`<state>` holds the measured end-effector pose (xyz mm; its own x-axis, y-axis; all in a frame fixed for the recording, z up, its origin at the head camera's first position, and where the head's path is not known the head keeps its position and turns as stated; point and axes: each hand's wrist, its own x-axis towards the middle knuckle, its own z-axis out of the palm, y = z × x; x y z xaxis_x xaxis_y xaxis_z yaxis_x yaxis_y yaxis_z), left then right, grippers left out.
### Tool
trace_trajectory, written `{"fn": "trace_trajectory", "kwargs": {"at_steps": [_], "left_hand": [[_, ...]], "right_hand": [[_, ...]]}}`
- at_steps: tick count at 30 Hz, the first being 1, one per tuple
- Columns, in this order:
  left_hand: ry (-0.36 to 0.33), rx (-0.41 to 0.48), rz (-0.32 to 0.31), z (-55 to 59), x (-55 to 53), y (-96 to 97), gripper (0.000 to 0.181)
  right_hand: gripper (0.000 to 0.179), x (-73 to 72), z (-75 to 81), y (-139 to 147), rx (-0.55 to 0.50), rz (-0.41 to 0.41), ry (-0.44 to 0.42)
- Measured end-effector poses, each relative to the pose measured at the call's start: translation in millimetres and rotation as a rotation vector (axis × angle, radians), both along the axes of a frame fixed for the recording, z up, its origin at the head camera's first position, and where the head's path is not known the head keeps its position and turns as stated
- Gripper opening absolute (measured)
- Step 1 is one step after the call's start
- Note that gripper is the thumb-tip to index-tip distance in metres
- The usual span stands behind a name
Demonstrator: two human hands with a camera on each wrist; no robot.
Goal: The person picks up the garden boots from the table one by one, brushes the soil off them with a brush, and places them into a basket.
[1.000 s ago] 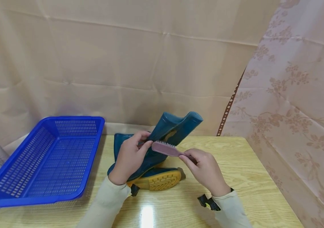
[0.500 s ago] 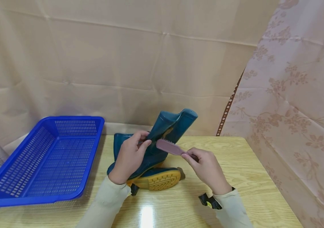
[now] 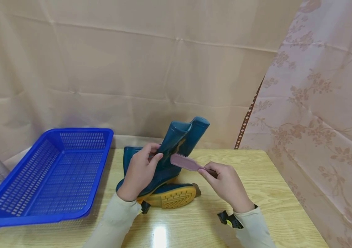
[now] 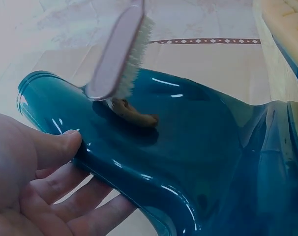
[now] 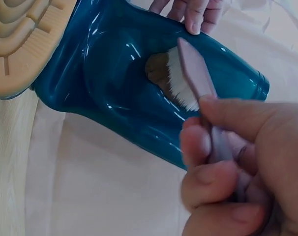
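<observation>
A teal rubber boot leans with its shaft tilted up to the right. My left hand holds the shaft's edge, thumb on the near face and fingers behind, as the left wrist view shows. In my right hand is the handle of a mauve brush with white bristles. Those bristles touch a brown smear on the shaft in the right wrist view. Below lies a second boot with a yellow sole, turned on its side; the held boot and my left hand partly cover it.
A blue plastic basket with slotted walls stands at the left of the wooden table. A beige cloth hangs behind the table, and a floral cloth hangs along the right.
The boot shaft has tipped to the left, its top now further left. The brush has shifted slightly right and turned, its bristles now against the shaft. My left hand keeps its hold.
</observation>
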<state>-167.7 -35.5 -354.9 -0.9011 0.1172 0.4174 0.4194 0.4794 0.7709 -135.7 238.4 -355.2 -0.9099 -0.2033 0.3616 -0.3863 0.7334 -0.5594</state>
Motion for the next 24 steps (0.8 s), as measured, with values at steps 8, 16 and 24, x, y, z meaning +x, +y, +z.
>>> {"fn": "trace_trajectory", "kwargs": {"at_steps": [8,16,24], "left_hand": [[0.045,0.010,-0.049,1.6,3.5,2.7,0.019],[0.071,0.022,-0.082,2.6,3.1,3.4,0.017],[0.056,0.024,-0.085,0.1,1.1,1.3,0.018]], "right_hand": [[0.005,2.1,0.2,-5.2,-0.018,0.058,0.111],[0.008,1.8,0.9,-5.2,-0.040,0.012,0.025],[0.011,-0.3,-0.9,-4.7,-0.021,-0.031,-0.034]]}}
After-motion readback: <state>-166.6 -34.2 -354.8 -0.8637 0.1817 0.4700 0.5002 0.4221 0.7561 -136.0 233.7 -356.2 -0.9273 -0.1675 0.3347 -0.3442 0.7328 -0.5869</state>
